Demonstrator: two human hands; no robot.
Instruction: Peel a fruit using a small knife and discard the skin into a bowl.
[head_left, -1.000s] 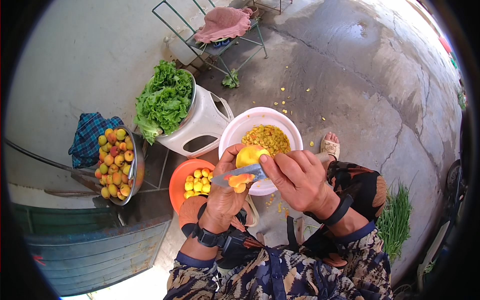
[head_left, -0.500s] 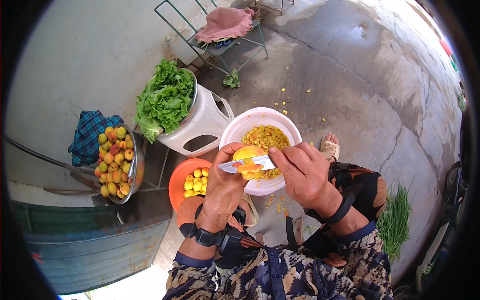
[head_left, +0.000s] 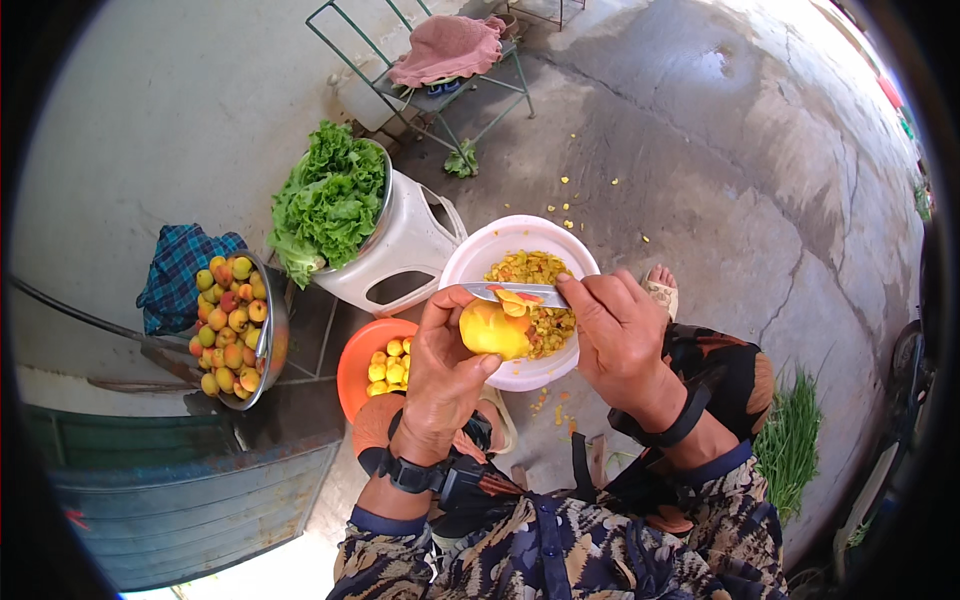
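A yellow peach (head_left: 493, 329) sits in the curled fingers of the left hand (head_left: 443, 372), held over the near rim of the white bowl (head_left: 470, 262) of peelings. Just above those fingers, the right hand (head_left: 618, 335) grips a knife (head_left: 515, 292), its blade flat against the fruit's top. Below the left wrist sits an orange bowl (head_left: 358, 358) of peeled fruit.

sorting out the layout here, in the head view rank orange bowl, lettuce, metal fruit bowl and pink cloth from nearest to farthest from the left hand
1. Orange bowl: just left of the left hand, holding small yellow fruit.
2. Lettuce: up and to the left, on a white stool.
3. Metal fruit bowl: far left, beside a blue checked cloth.
4. Pink cloth: top, on a green rack.
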